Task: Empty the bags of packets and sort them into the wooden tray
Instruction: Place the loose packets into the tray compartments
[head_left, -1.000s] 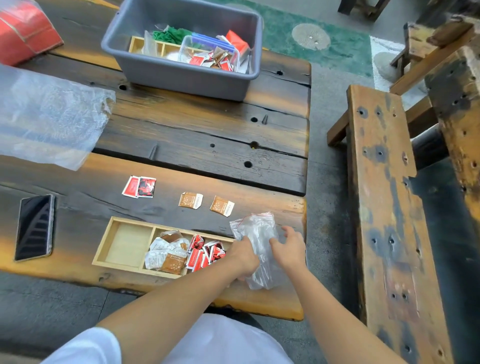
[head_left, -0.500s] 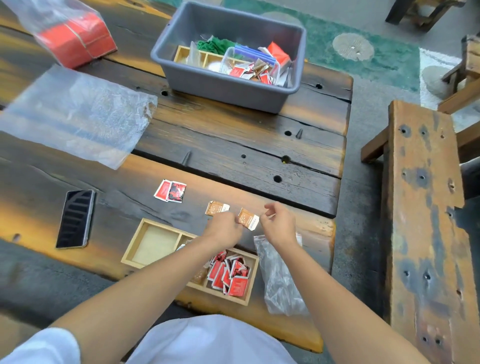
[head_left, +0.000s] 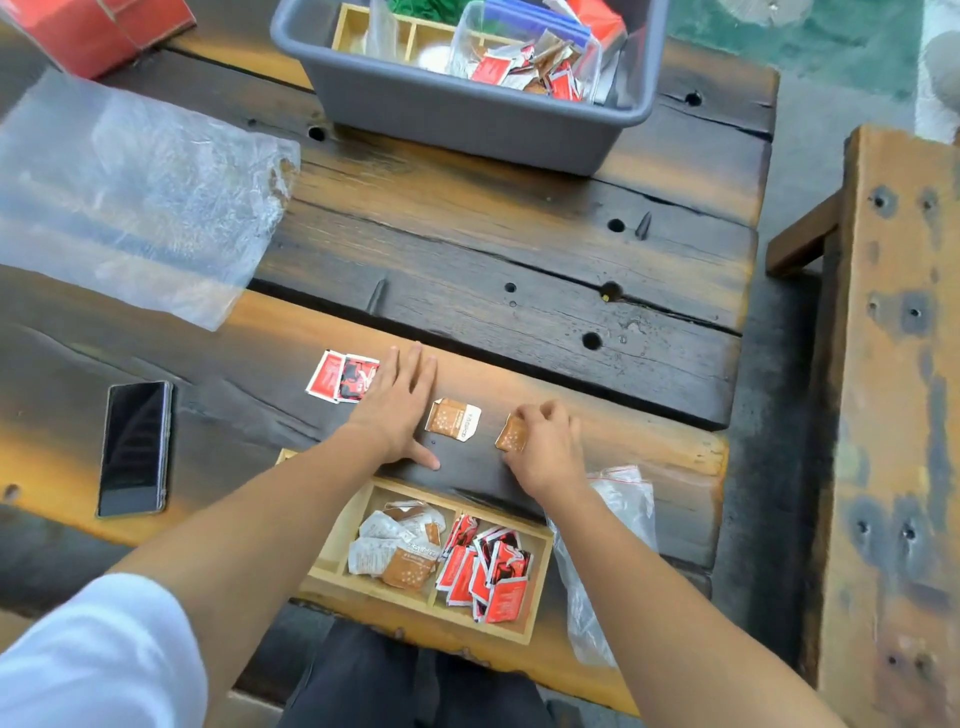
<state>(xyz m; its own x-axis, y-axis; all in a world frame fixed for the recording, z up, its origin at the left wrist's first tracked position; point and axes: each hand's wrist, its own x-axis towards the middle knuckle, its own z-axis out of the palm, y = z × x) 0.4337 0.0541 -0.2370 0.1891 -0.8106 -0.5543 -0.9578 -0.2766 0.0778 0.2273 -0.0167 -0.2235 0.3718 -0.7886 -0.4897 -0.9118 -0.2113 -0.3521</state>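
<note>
The wooden tray (head_left: 540, 597) lies at the table's near edge, its middle compartment holding brown and white packets (head_left: 397, 545), its right one red packets (head_left: 485, 569). My left hand (head_left: 397, 408) lies flat and open on the table, fingertips touching two red packets (head_left: 340, 376). A brown packet (head_left: 453, 420) lies loose between my hands. My right hand (head_left: 545, 447) pinches another brown packet (head_left: 511, 434) on the table. An empty clear bag (head_left: 615, 525) lies right of the tray. My left forearm hides the tray's left compartment.
A grey bin (head_left: 467, 111) at the back holds another tray and a tub of packets. A large clear bag (head_left: 135, 192) lies at left, a red box (head_left: 98, 28) behind it. A black phone (head_left: 134, 449) lies near left. A wooden bench (head_left: 893, 415) stands to the right.
Both hands left the clear bag and moved up past the tray. The left hand went left and spread flat by the red packets; the right closed on a brown packet.
</note>
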